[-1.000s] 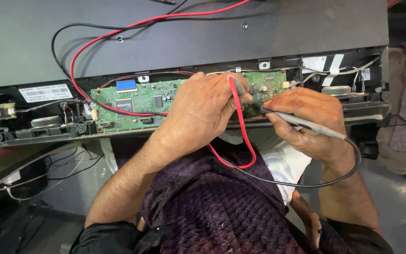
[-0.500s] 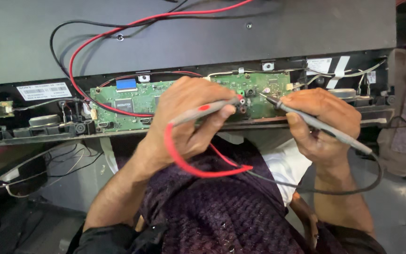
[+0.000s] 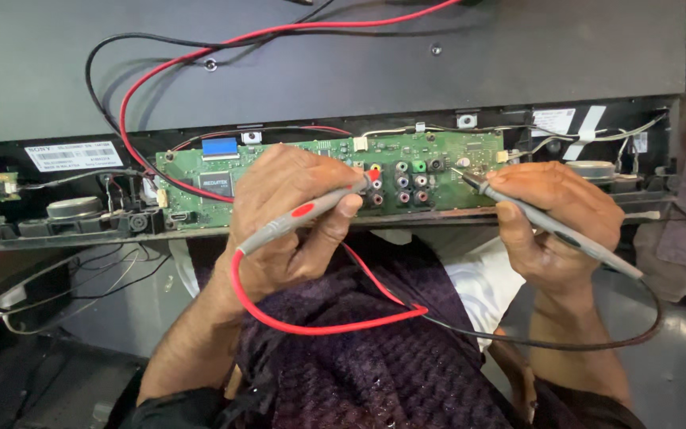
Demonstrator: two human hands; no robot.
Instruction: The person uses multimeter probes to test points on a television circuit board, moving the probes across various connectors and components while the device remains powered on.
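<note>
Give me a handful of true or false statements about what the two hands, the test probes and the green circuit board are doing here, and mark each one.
1. The left hand holds a grey test probe with a red lead. True.
2. The right hand is empty. False: it holds a slim grey probe with a black lead.
3. Both probe tips point at the long green circuit board. True.
4. The board lies loose on the floor. False: it sits in the lower edge of a large dark flat panel.
5. The red lead runs straight and taut. False: it loops below the left hand over a dark purple knitted garment.
</note>
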